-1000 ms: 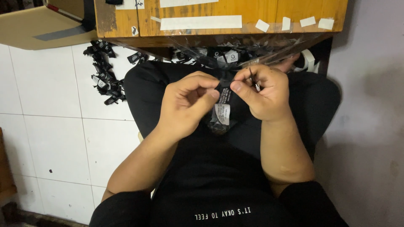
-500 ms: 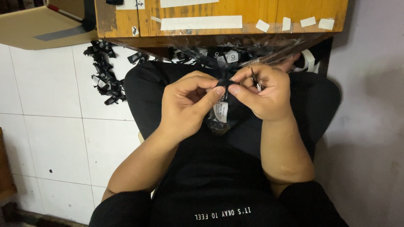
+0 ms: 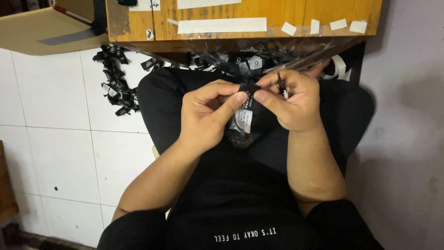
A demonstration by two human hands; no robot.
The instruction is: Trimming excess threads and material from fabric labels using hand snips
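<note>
Both hands pinch one black label (image 3: pixel 245 118) between them. I see left hand (image 3: pixel 208 115) and right hand (image 3: pixel 291 99) closed on its top edge, its length hanging downward.

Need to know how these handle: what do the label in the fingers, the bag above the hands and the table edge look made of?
The label looks like soft woven or printed fabric, grey-white on black: it hangs limp from the left hand and right hand. The bag seems thin clear plastic film, glossy and creased. The table edge looks like varnished wood, orange-brown with worn patches.
</note>
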